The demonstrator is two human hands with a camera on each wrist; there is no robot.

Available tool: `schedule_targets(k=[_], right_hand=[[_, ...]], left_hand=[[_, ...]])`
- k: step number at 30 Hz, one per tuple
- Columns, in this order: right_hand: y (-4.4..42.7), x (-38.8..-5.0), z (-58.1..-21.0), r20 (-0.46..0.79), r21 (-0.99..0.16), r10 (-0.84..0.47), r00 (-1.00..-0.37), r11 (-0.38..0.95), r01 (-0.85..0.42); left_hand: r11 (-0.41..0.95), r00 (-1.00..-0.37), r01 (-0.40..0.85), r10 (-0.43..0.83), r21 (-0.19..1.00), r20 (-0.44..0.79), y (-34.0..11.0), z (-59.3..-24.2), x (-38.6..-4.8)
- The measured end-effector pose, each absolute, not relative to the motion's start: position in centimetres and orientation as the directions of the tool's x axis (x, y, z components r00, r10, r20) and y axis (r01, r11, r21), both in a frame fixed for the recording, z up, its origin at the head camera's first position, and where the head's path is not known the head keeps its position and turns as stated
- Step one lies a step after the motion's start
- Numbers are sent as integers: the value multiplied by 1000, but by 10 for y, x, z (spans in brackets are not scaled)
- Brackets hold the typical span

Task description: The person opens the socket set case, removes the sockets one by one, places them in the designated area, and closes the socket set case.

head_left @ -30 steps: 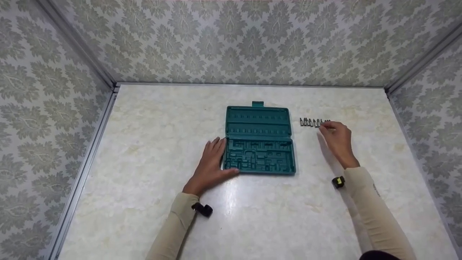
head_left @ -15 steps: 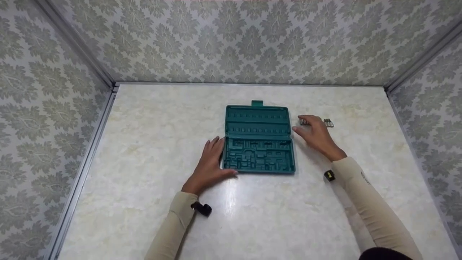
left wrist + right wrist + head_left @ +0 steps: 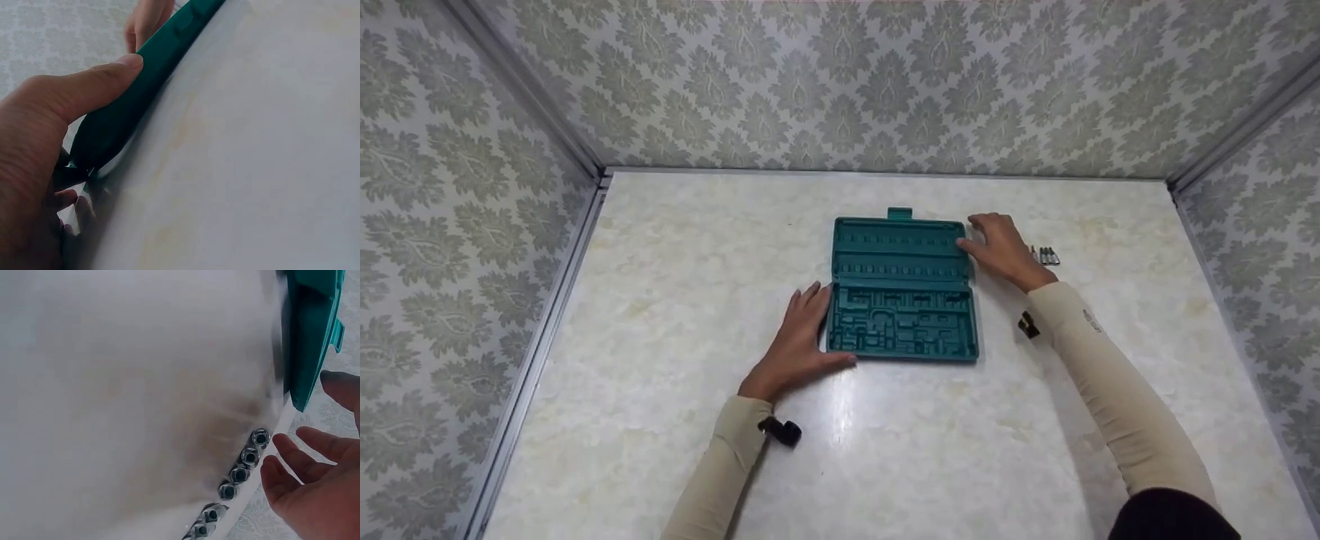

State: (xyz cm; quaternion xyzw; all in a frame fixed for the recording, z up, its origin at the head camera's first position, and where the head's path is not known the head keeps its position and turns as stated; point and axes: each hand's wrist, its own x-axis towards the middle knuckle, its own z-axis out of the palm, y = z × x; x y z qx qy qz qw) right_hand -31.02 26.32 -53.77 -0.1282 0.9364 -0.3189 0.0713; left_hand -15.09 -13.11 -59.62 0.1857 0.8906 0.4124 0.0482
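An open teal plastic bit case (image 3: 901,325) lies on the table, its lid (image 3: 900,247) folded back away from the person. My left hand (image 3: 795,349) is at its near left corner: the straight thumb (image 3: 107,81) rests along the front edge and the fingers lie against the left side. My right hand (image 3: 999,244) is spread beside the lid's right edge, the thumb close to it; whether they touch cannot be told. Nothing is between its fingers in the right wrist view. Small metal bits (image 3: 1048,256) with round, hollow-looking ends stand in a row beneath that hand, partly hidden by it.
The marbled white table (image 3: 682,247) ends at patterned walls at the back and sides. A latch tab (image 3: 900,214) sticks out from the lid's far edge. Each wrist carries a small black camera, such as the left one (image 3: 784,431).
My right hand has moved left and away from the person, from the row of bits to the lid's right edge, and its fingers have spread. The left hand has stayed on the case corner.
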Motion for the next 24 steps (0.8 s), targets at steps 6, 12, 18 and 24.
schedule_targets(k=[6, 12, 18, 24], right_hand=[[258, -324, -538, -27, -610, -326, -945, 754, -243], [252, -327, -542, 1, -614, -341, -940, 742, -270], [247, -327, -540, 30, -635, -321, -947, 726, -266], [248, -324, -529, 79, -680, -287, -955, 684, -262]], left_hand=[[600, -922, 311, 378, 737, 82, -131, -596, -152], [597, -920, 328, 379, 732, 103, -130, -597, -152], [612, -919, 337, 378, 715, 111, -130, -596, -154], [610, -920, 345, 369, 713, 130, -129, -599, -154]])
